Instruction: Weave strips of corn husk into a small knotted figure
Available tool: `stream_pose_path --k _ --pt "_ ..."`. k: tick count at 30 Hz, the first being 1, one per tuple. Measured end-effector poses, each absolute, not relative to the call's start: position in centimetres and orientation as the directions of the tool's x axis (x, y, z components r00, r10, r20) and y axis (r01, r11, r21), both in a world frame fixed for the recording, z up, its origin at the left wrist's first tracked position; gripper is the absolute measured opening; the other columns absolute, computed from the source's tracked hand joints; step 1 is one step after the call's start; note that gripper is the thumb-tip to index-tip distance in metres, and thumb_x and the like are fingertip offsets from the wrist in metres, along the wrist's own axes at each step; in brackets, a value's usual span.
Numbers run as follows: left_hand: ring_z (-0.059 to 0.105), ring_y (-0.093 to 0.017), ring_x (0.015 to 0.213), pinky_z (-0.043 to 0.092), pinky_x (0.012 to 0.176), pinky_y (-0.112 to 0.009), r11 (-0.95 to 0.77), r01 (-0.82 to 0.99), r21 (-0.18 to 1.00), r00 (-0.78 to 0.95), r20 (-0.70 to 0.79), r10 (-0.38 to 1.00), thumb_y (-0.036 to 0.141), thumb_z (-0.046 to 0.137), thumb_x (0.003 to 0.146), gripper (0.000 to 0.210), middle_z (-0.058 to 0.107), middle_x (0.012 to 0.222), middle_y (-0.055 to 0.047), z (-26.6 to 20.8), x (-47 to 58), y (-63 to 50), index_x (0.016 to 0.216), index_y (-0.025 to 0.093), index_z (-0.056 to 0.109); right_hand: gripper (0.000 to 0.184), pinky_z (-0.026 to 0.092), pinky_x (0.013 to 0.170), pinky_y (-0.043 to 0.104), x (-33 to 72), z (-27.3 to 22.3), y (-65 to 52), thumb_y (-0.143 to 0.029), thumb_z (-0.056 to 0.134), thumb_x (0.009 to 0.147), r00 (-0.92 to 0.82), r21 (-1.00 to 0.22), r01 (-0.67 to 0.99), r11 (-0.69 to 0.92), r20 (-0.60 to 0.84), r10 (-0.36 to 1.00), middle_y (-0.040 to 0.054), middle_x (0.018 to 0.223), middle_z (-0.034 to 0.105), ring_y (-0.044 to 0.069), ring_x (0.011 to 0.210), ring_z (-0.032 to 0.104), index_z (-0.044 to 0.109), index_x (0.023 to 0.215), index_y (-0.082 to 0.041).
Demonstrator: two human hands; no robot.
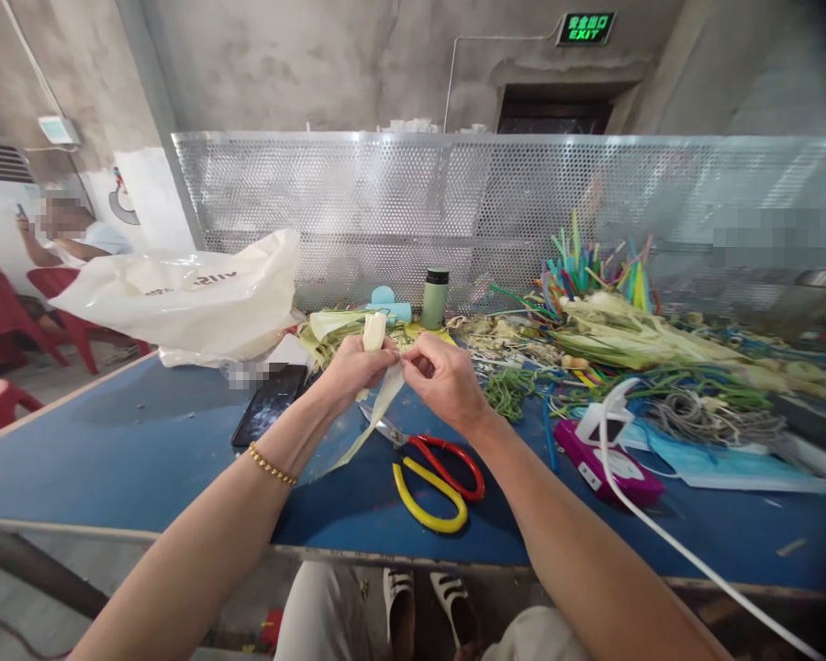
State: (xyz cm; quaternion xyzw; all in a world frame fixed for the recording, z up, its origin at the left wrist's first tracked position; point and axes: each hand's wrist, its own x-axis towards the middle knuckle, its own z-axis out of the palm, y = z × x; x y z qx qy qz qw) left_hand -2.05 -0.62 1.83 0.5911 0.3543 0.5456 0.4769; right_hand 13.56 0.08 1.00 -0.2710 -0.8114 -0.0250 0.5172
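Observation:
My left hand (353, 369) is closed round a pale, rolled corn husk bundle (374, 330), whose blunt top stands up above the thumb. A long, thin husk strip (380, 413) hangs from between my hands down toward the table. The fingertips of my right hand (447, 378) are pinched together at the bundle's right side, on what looks like the strip's upper end; the fingers partly hide it. Just below my hands lie scissors (400, 441) with one red and one yellow handle, blades pointing away to the left.
On the blue table (144, 450) lie a phone (270, 404) and a white plastic bag (193, 289) to the left. A green bottle (436, 301) stands behind my hands. To the right are husks (626, 330), green cords (509, 393) and a purple box (609, 464) with a white cable. Someone sits far left.

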Motion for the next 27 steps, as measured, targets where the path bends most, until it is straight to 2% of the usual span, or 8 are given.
stream_pose_path --k 9,12,16,22,27 --pt "0.022 -0.003 0.041 0.014 0.041 -0.021 -0.319 -0.027 0.947 0.212 0.317 0.924 0.035 0.069 0.074 0.029 0.029 0.049 0.008 2.1 -2.6 -0.5 0.065 0.016 0.05 0.01 0.044 0.059 0.025 14.1 1.0 0.8 -0.025 0.059 0.086 -0.243 -0.444 0.365 0.818 0.803 0.545 0.0015 0.069 0.061 0.013 0.063 0.055 0.06 0.08 -0.017" --pt "0.024 -0.003 0.042 0.015 0.041 -0.021 -0.327 0.005 0.945 0.234 0.317 0.919 0.035 0.07 0.074 0.028 0.031 0.049 0.007 2.0 -2.8 -0.4 0.066 0.016 0.05 0.011 0.045 0.06 0.025 14.2 1.1 0.8 -0.026 0.059 0.086 -0.243 -0.461 0.357 0.813 0.794 0.557 0.0019 0.071 0.062 0.014 0.065 0.057 0.061 0.081 -0.017" --pt "0.022 -0.003 0.04 0.014 0.04 -0.02 -0.294 -0.056 0.954 0.246 0.299 0.922 0.03 0.07 0.072 0.028 0.028 0.048 0.009 1.9 -2.7 -0.5 0.064 0.017 0.047 0.01 0.046 0.063 0.025 14.1 1.1 0.6 -0.024 0.058 0.088 -0.273 -0.394 0.373 0.84 0.818 0.506 0.002 0.072 0.061 0.014 0.067 0.057 0.06 0.082 -0.017" --pt "0.018 -0.002 0.037 0.011 0.038 -0.019 -0.212 -0.166 0.963 0.189 0.242 0.952 0.022 0.068 0.068 0.024 0.026 0.045 0.01 2.0 -2.3 -0.8 0.065 0.018 0.045 0.014 0.046 0.074 0.029 13.8 1.0 0.2 -0.022 0.05 0.094 -0.351 -0.154 0.447 0.881 0.876 0.332 0.005 0.082 0.059 0.016 0.079 0.057 0.061 0.086 -0.017" --pt "0.017 -0.001 0.036 0.012 0.037 -0.017 -0.219 -0.237 0.947 0.102 0.248 0.963 0.023 0.068 0.068 0.028 0.025 0.044 0.011 2.0 -2.6 -0.4 0.062 0.018 0.041 0.014 0.048 0.081 0.03 13.7 1.2 -0.3 -0.021 0.05 0.095 -0.417 -0.134 0.336 0.932 0.866 0.275 0.0058 0.09 0.062 0.016 0.087 0.059 0.063 0.091 -0.019"
